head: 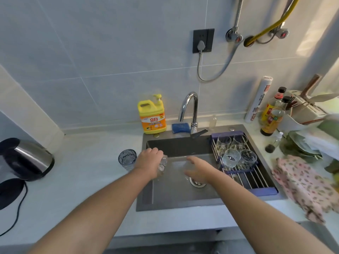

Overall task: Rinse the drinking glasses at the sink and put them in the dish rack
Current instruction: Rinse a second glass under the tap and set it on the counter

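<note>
I am gripping a clear glass [162,165] in my left hand [149,159], my fingers curled down over it from above, just inside the left wall of the sink [183,197]. My right hand [197,169] is reaching across above the basin. It is blurred, with the fingers spread loosely and, as far as I can tell, holding nothing; it is near the glass but not touching it. I am judging the rinse to be the step in hand, so I am planning to bring the glass under the spout of the faucet [189,107], which is standing well behind my hands. There I am meaning to tilt the mouth toward the stream and steady the wet base with my free hand against slipping. I cannot tell whether water is running. The dish rack [256,178] is lying across the right side of the sink, carrying four glasses [231,158] crowded at its far end. So I am aiming for the bare bars nearer me, to avoid knocking the others. A blue-tinted glass [127,158] is waiting on the counter [82,180] just left of the sink.
</note>
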